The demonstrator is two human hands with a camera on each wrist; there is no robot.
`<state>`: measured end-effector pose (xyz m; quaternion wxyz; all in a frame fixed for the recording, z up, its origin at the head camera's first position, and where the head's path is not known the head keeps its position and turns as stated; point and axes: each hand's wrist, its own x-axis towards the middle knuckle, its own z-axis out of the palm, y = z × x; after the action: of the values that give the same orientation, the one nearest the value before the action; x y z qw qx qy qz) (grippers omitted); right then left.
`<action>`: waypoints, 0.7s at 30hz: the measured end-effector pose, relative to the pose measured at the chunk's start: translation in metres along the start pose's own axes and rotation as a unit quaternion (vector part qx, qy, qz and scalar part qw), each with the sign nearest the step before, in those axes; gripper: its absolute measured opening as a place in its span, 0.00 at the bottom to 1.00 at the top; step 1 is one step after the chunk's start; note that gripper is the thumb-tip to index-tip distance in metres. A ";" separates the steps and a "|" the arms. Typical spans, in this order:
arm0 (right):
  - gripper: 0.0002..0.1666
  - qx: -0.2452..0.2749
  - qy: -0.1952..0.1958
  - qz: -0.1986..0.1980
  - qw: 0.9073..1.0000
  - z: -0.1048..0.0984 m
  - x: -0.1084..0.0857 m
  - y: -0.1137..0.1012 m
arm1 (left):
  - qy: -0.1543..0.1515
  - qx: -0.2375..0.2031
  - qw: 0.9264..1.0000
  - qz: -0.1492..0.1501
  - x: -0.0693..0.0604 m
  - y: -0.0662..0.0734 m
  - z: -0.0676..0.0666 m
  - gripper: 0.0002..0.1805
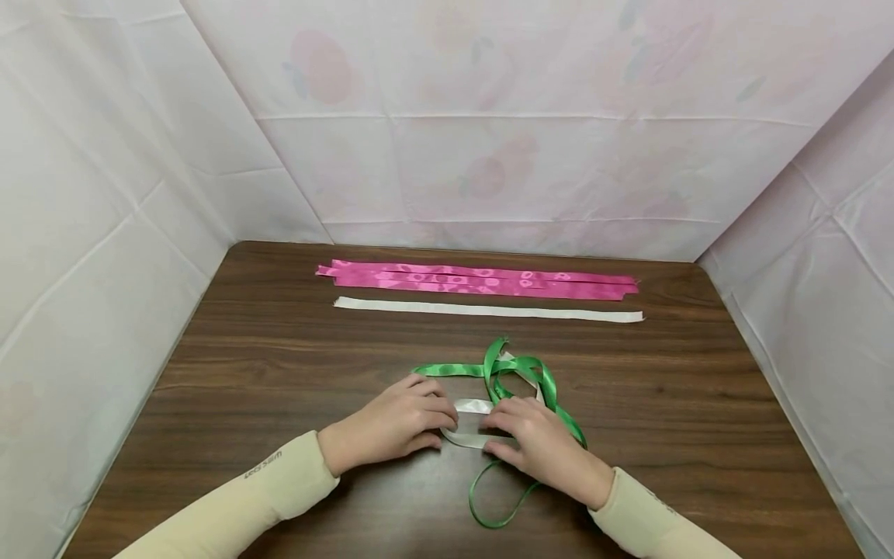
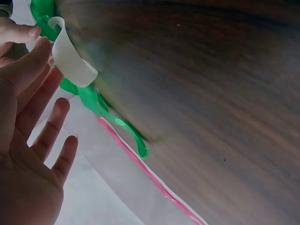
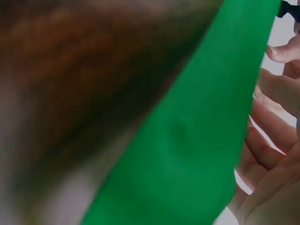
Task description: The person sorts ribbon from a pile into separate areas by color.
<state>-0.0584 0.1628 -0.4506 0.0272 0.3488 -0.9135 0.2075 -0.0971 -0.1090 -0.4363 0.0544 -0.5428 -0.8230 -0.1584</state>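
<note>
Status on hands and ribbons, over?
Left hand, right hand at white loop, grip unclear. Green ribbon bunched by right hand, possibly in the way.

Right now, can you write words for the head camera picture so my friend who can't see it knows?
A person's left hand and right hand are at either side of a looped white ribbon, with looping green ribbon close by, on a brown table. Farther back lie a straight white strip and, behind it, long pink ribbons.

Soft light glints off the far pink ribbons (image 1: 482, 285); the right wrist view blurs counter (image 3: 84, 79) and green ribbon (image 3: 187, 140).
</note>
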 end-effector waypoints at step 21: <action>0.09 -0.033 -0.052 -0.008 0.998 0.010 0.002 -0.005 | -0.012 0.041 0.999 -0.034 -0.003 0.004 0.021 0.06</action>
<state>-0.0553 0.1542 -0.4574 -0.0072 0.3649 -0.9174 0.1584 -0.0907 -0.1041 -0.4561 0.0614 -0.5136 -0.8474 -0.1201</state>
